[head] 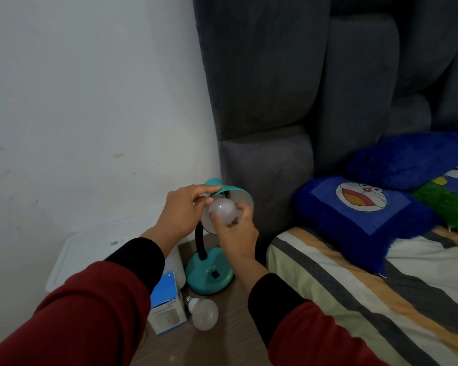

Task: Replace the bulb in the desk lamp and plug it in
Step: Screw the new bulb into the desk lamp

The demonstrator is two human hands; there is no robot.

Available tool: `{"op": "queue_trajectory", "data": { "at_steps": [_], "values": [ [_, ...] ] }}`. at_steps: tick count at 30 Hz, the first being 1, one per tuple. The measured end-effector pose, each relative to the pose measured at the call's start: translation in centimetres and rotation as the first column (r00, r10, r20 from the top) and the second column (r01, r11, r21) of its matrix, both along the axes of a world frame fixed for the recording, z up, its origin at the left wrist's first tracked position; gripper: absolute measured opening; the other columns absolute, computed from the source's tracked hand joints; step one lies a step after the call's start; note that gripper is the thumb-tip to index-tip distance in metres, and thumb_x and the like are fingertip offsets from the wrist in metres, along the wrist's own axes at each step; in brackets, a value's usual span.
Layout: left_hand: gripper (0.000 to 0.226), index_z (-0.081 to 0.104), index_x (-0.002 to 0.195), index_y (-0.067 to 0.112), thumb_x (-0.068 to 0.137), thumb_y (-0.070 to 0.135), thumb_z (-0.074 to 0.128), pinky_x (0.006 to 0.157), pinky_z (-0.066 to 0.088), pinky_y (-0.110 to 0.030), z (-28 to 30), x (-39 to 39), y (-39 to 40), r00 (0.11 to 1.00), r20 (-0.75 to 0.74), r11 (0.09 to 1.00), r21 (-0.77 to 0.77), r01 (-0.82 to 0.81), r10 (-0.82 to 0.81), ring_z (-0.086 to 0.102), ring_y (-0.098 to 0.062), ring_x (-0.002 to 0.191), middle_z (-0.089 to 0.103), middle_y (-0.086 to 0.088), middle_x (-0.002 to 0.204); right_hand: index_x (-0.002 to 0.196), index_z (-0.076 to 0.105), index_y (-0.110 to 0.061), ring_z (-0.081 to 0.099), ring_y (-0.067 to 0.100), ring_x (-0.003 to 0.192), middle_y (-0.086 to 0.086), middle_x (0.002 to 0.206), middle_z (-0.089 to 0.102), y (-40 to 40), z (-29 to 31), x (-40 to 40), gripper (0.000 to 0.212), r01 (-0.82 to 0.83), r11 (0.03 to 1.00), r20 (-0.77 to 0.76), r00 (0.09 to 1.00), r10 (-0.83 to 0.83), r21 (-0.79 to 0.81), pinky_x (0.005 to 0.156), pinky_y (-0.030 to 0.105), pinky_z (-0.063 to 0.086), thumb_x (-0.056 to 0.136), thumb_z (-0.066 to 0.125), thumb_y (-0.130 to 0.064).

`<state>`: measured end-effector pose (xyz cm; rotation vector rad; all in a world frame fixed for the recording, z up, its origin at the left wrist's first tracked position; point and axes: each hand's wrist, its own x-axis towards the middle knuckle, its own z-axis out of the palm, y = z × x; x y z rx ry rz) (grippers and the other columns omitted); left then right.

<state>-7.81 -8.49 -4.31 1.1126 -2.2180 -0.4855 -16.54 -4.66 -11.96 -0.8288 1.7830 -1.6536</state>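
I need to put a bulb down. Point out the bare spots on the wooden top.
Bare wood lies right of the loose bulb, toward the bed. Crowded: the blue box, loose bulb and lamp base cluster at left.

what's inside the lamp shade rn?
A white bulb sits in the teal lamp shade, gripped by the right hand; the left hand steadies the shade. Socket and bulb base are hidden.
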Motion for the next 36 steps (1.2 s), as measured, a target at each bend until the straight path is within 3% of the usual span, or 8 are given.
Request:
{"op": "queue_trajectory", "data": {
  "at_steps": [4,7,12,18,22,27,32,36],
  "values": [
    [0.033,0.064,0.119,0.023,0.090,0.009,0.058,0.086,0.040,-0.011,0.07,0.07,0.05,1.000,0.008,1.000,0.002,-0.004,0.004,0.061,-0.022,0.105,0.066,0.000,0.122,0.119,0.053,-0.012,0.067,0.029,0.100,0.016,0.113,0.067,-0.17,0.27,0.24,0.059,0.027,0.999,0.084,0.996,-0.029,0.023,0.090,0.042,0.054,0.085,0.048,-0.059],
    [0.032,0.065,0.118,0.023,0.090,0.008,0.058,0.082,0.034,-0.004,0.06,0.01,0.01,1.000,-0.005,1.000,0.009,0.001,-0.001,0.060,-0.015,0.101,0.066,-0.001,0.122,0.138,0.034,-0.020,0.057,0.025,0.114,0.009,0.129,0.054,0.02,0.21,0.06,0.072,0.043,0.998,0.026,0.999,-0.042,-0.043,0.096,0.037,0.050,0.079,0.065,-0.048],
    [0.032,0.065,0.118,0.023,0.090,0.009,0.057,0.085,0.038,-0.009,0.06,0.00,0.02,1.000,-0.011,1.000,0.013,0.002,-0.002,0.061,-0.017,0.105,0.065,0.001,0.123,0.123,0.044,-0.019,0.067,0.024,0.096,0.014,0.111,0.067,-0.01,0.05,-0.19,0.052,0.012,1.000,0.079,0.997,-0.010,-0.021,0.086,0.035,0.056,0.083,0.062,-0.047],
    [0.032,0.066,0.116,0.022,0.089,0.007,0.059,0.082,0.031,0.000,-0.07,0.01,-0.12,1.000,-0.021,1.000,-0.004,-0.002,0.002,0.058,-0.009,0.101,0.066,-0.002,0.122,0.133,0.038,-0.024,0.063,0.018,0.096,0.005,0.115,0.061,0.12,-0.19,-0.31,0.064,0.007,1.000,-0.017,1.000,-0.007,-0.019,0.084,0.026,0.051,0.079,0.070,-0.037],
    [0.032,0.066,0.117,0.023,0.090,0.009,0.058,0.078,0.035,-0.003,-0.06,0.01,-0.10,1.000,-0.008,1.000,-0.003,-0.006,0.006,0.063,-0.023,0.102,0.067,0.000,0.120,0.126,0.045,-0.018,0.069,0.028,0.094,0.015,0.107,0.069,0.02,0.16,0.25,0.059,0.022,1.000,0.093,0.995,-0.022,0.000,0.088,0.042,0.056,0.082,0.057,-0.055],
    [0.032,0.065,0.118,0.022,0.090,0.007,0.057,0.092,0.034,-0.008,-0.11,-0.10,-0.04,1.000,-0.022,1.000,0.006,0.003,-0.003,0.058,-0.012,0.112,0.065,-0.001,0.124,0.136,0.036,-0.026,0.057,0.022,0.113,0.005,0.129,0.054,0.21,0.03,-0.11,0.069,-0.018,0.999,-0.069,0.998,0.015,-0.043,0.090,0.028,0.048,0.078,0.071,-0.034],
    [0.032,0.066,0.117,0.022,0.090,0.008,0.058,0.079,0.034,-0.001,-0.17,0.00,-0.29,1.000,-0.021,1.000,-0.017,0.007,-0.008,0.055,-0.001,0.080,0.066,0.000,0.121,0.127,0.040,-0.024,0.067,0.027,0.097,0.012,0.118,0.063,-0.01,0.12,0.20,0.054,-0.041,0.999,0.056,0.998,0.043,-0.032,0.085,0.034,0.056,0.084,0.059,-0.049],
    [0.032,0.065,0.118,0.023,0.090,0.008,0.057,0.085,0.035,-0.005,-0.23,-0.09,-0.17,1.000,-0.020,1.000,-0.014,0.007,-0.008,0.058,-0.008,0.099,0.066,0.000,0.122,0.141,0.032,-0.026,0.056,0.020,0.116,0.004,0.130,0.054,0.43,0.30,0.00,0.068,-0.033,0.998,-0.025,0.999,0.031,-0.062,0.086,0.020,0.043,0.083,0.065,-0.041]
  ]
}}
